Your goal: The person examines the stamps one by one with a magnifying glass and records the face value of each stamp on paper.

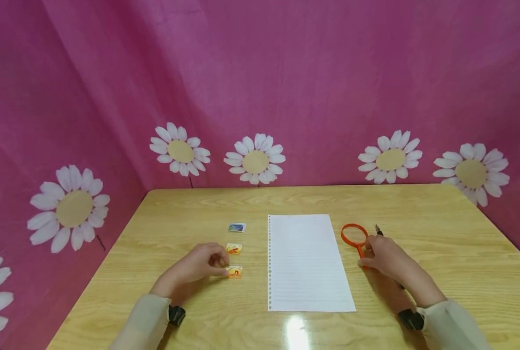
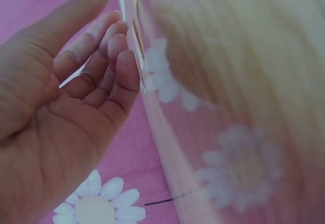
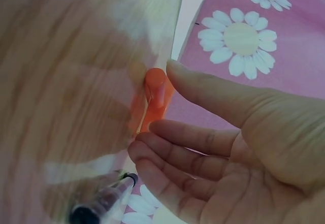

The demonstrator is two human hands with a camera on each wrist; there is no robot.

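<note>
Beside a column of small stamp-like pictures, my left hand (image 1: 199, 262) rests low on the table, thumb at the edge of the lower yellow one (image 1: 234, 271). Its fingertips lie near the middle yellow one (image 1: 234, 249); a blue one (image 1: 236, 227) lies farther back. In the left wrist view the fingers (image 2: 127, 71) bend loosely at the tabletop. My right hand (image 1: 384, 255) is at the handle of an orange magnifying glass (image 1: 358, 250). The right wrist view shows thumb and fingers apart on either side of the orange handle (image 3: 155, 84). A dark pen (image 3: 99, 203) lies beside those fingers.
A lined, hole-punched sheet of paper (image 1: 308, 262) lies between the hands on the wooden table (image 1: 207, 204). Behind and at the sides hangs a pink curtain (image 1: 286, 87) with white daisies. Black straps (image 1: 177, 315) circle both wrists.
</note>
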